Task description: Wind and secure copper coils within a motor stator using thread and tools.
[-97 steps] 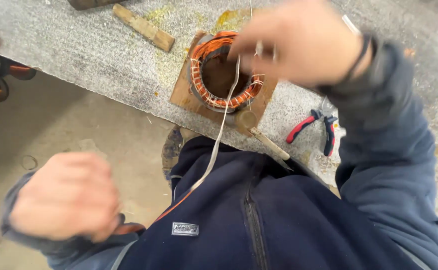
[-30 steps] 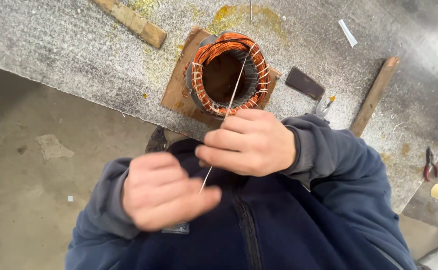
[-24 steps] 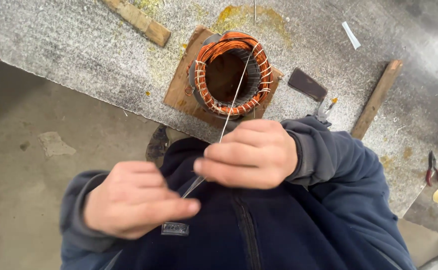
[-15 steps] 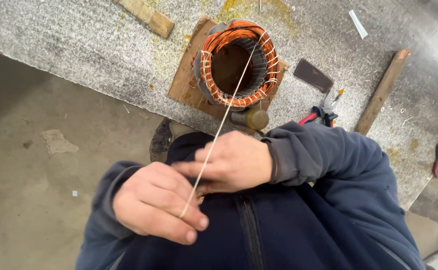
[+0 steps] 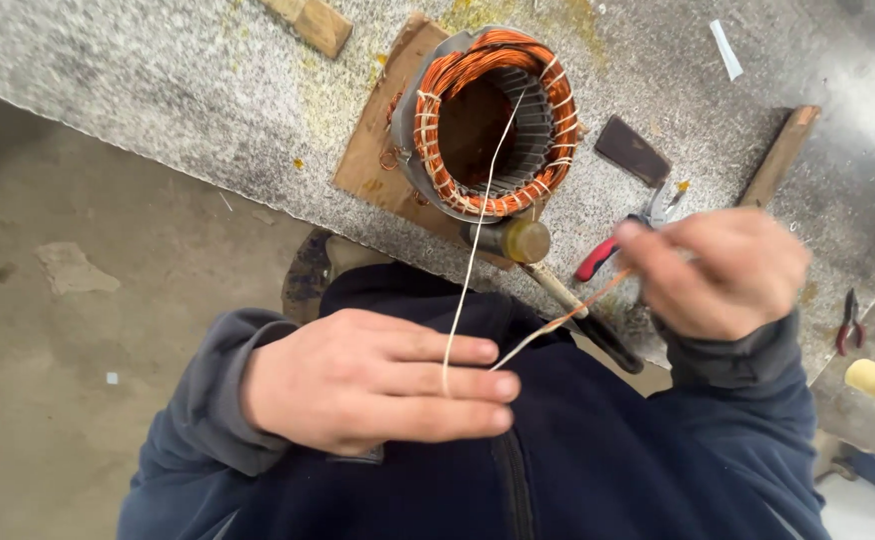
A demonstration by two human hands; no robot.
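The left hand (image 5: 378, 385) lies flat against the dark jacket (image 5: 598, 460), fingers together and stretched out, with a pale cord (image 5: 478, 235) pinched between them near the fingertips. From that pinch the cord runs two ways: one length goes straight up to the motor winding (image 5: 493, 120) on the tabletop (image 5: 158, 90), the other slants across to the right hand (image 5: 723, 270), whose fingers are closed around its end.

The left grip looks shallow, cord caught only between straight fingers, so a firm tug from the right hand could slip it loose and slacken the length going to the winding. A pull at a bad angle could also drag the cord over the copper wire (image 5: 438, 100) and scrape its coating, or shift the ties already lashed round the coil. The winding stands on a piece of cardboard (image 5: 373, 150) near the tabletop's edge; a hard pull toward the body could slide it closer to that edge.

Just beside it lie a screwdriver with a yellowish handle (image 5: 518, 240) and red-handled pliers (image 5: 618, 250), where a slack loop of cord could snag. Two wooden sticks (image 5: 313, 20) and a dark flat piece (image 5: 633, 150) lie farther off.
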